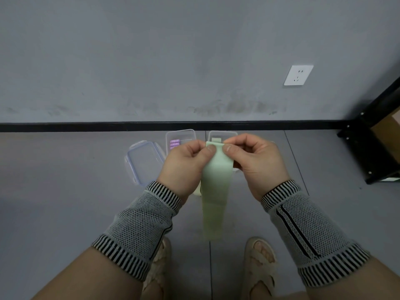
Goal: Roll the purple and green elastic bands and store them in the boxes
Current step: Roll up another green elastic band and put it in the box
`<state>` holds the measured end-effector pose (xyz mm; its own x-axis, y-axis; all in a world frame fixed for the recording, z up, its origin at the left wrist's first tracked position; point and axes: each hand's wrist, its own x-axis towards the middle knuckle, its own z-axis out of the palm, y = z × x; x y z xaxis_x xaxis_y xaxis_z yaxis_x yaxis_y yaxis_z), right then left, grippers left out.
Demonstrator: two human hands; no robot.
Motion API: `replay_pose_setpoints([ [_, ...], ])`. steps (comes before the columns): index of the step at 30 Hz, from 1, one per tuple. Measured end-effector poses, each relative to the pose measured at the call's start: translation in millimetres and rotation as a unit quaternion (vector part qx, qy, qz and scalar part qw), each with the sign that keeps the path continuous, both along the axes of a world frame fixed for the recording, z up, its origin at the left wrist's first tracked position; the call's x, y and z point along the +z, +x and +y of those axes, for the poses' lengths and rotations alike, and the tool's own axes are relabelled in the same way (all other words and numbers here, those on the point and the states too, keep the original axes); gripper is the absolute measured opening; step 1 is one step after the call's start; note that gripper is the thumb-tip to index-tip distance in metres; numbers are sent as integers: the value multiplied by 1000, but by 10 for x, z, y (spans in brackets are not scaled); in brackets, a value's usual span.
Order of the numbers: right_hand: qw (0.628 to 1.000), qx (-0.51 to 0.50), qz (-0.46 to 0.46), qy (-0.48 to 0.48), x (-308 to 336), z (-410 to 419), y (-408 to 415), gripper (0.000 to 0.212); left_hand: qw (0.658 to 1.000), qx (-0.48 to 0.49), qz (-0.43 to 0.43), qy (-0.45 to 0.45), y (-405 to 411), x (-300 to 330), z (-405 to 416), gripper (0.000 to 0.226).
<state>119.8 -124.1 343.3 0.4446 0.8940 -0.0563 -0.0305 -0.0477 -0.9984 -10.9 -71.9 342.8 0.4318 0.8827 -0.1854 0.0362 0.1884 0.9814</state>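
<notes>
A pale green elastic band [216, 187] hangs flat in front of me, its lower end near my feet. My left hand [184, 167] pinches its top left corner between thumb and fingers. My right hand [257, 161] pinches the top right corner. Behind my hands, two clear plastic boxes stand on the floor by the wall. The left box [180, 135] holds rolled purple bands [175, 143]. The right box [223, 135] holds a green roll [216, 139], mostly hidden by my hands. Another bit of pale green band [197, 191] shows under my left wrist.
A clear lid [144, 162] lies on the grey floor left of the boxes. A black skirting strip runs along the wall. A black metal rack [368, 148] stands at the right. My sandalled feet [260, 265] are below the band. A white socket [298, 75] is on the wall.
</notes>
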Motion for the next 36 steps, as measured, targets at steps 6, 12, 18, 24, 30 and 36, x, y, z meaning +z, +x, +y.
replay_pose_setpoints([
  [6,999,34,-3,3,52,-21,-10,17,999,-20,18,20,-57,19,4,20],
  [12,999,31,-28,11,43,0,-50,16,999,-29,28,17,-53,26,0,18],
  [18,999,33,-36,14,65,-2,-87,21,999,-19,25,-16,-59,43,18,26],
  [24,995,59,-69,29,94,-22,-104,26,998,-20,28,-60,-74,84,41,23],
  [30,984,106,-142,35,73,-52,-46,33,994,-26,25,-108,-119,107,43,10],
  [36,961,106,-251,40,77,-55,-52,33,986,-5,-11,-164,-135,90,62,8],
])
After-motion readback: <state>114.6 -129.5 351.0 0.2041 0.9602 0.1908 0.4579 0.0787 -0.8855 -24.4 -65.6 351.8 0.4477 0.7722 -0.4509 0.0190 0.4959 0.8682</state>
